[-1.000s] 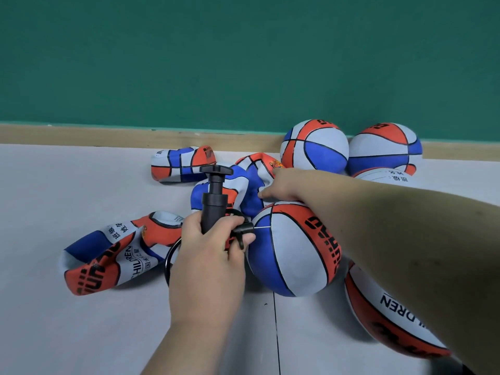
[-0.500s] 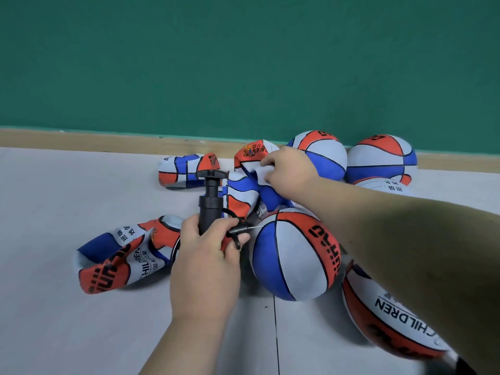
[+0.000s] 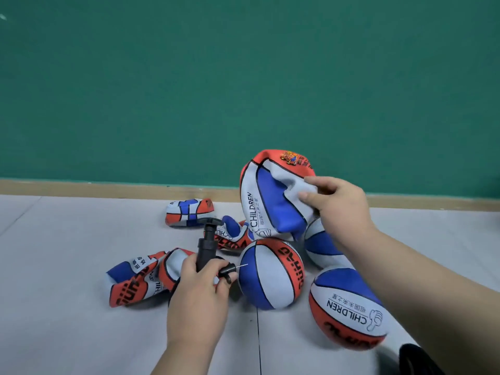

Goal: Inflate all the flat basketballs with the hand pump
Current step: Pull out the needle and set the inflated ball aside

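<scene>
My left hand grips the black hand pump upright, its thin needle pointing right toward an inflated red, white and blue ball. My right hand pinches a flat, crumpled basketball and holds it up off the floor above the pile. Three more flat balls lie on the floor: one at the left, one at the back, one behind the pump. Inflated balls sit at the right and under my right wrist.
The grey floor runs back to a wooden skirting strip under a green wall. A floor seam runs toward me below the middle ball. A dark object shows at the bottom right corner.
My right hand has taken hold of a flat ball in the pile and lifted it up and to the right. The left hand keeps its grip on the pump.
</scene>
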